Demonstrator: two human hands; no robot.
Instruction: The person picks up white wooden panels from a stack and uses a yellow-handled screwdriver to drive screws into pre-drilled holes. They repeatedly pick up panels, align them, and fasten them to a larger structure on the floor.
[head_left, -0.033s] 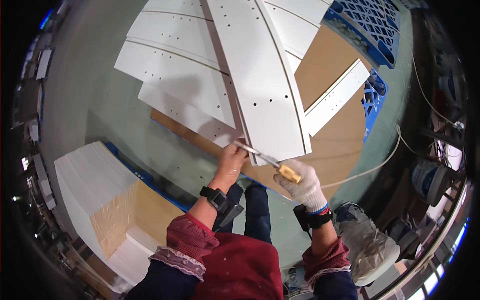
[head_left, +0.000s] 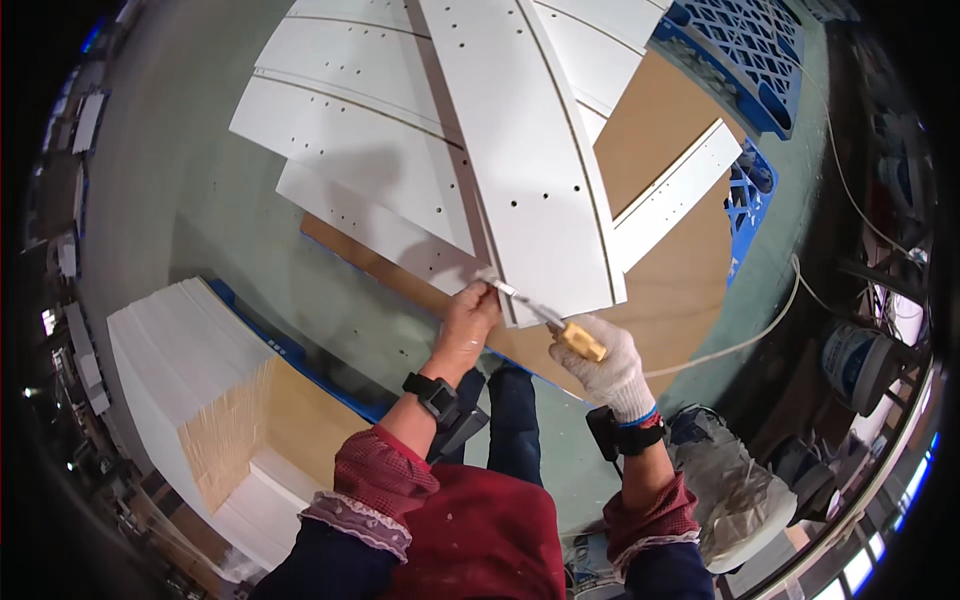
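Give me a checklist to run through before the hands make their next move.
1. Right hand gloved: ok.
2. Yellow-handled tool gripped by its handle: ok.
3. Left hand gloved: not ok, it is bare.
4. Tool's far end clear of the left fingers: cannot tell; they meet in the picture, but the contact is unclear.
5. White board supported under its near end: cannot tell, the underside is hidden.

"Is any lettering legible here?"
"None that I can make out — the bucket [head_left: 856, 366] on the right carries blue markings on white, but they are too small and blurred."
"Any number or sign elsewhere?"
"Nothing readable — not one."
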